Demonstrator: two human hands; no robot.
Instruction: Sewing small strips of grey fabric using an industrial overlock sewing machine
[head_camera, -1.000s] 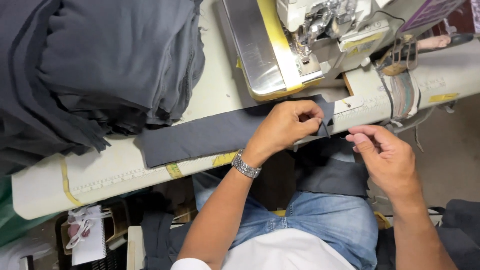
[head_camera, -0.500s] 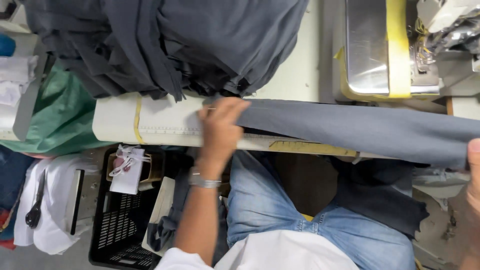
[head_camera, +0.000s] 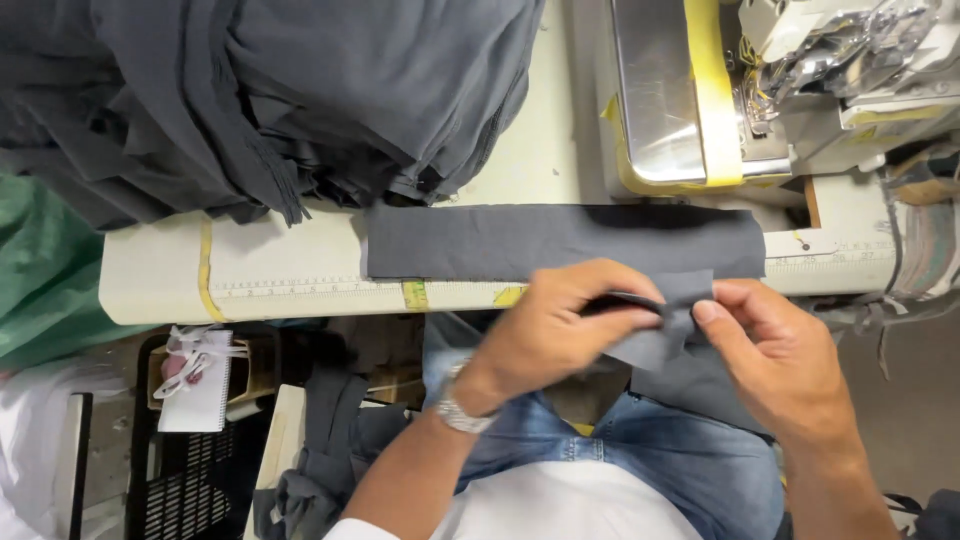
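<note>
At the lower centre of the frame, the left hand (head_camera: 560, 325) and the right hand (head_camera: 785, 355) had come together over the person's lap, whereas half a second before the left hand pressed the cloth at the counter's edge far to the left and the right hand was barely in view at the right border. Both sets of fingers were pinched narrow on the right end of the grey fabric strip (head_camera: 560, 243), which folded down off the counter (head_camera: 300, 285) edge between them. The strip itself, a long flat band of soft matte knit, now lay squared along the counter's front edge instead of stretching taut across the whole picture. The counter was smooth and cream-coloured, with a printed ruler scale and bands of yellow tape along its rim. In the upper left sat a thick, rumpled pile of dark grey cloth (head_camera: 280, 100). In the upper right stood the sewing machine (head_camera: 800, 80), its polished metal plate crossed by yellow tape. A metal wristwatch (head_camera: 458, 412) circled the left wrist above blue jeans (head_camera: 660, 460).
</note>
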